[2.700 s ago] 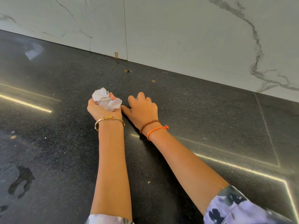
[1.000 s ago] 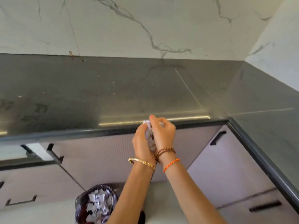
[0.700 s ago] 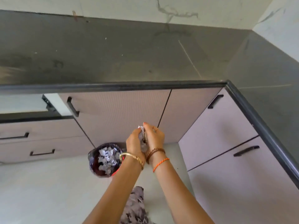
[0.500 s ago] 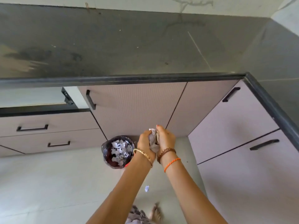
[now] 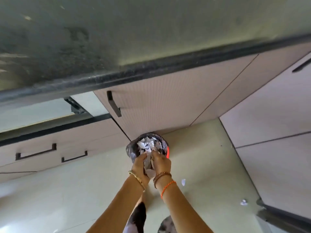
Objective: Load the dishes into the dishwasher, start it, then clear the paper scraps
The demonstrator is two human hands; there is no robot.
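Note:
My left hand [image 5: 139, 163] and my right hand [image 5: 161, 163] are cupped together around a wad of white paper scraps [image 5: 148, 163], held just over the near rim of a small bin [image 5: 131, 149]. The bin is lined with a dark bag, shows a red edge on its right, and stands on the floor against the cabinets. It holds several crumpled white scraps [image 5: 146, 144]. Two loose scraps lie on the floor, one [image 5: 183, 182] right of my wrist and one [image 5: 243, 202] further right.
The dark stone counter [image 5: 134, 39] juts out above, its black edge running across the view. Beige cabinet doors and drawers with black handles [image 5: 114, 104] line the wall. A drawer at the left [image 5: 50, 111] stands pulled open. Pale floor tiles [image 5: 67, 190] lie below.
My view has tipped down from the counter to the floor. Both hands carried the paper wad off the counter edge and lowered it to the bin's mouth. A scrap has dropped to the floor.

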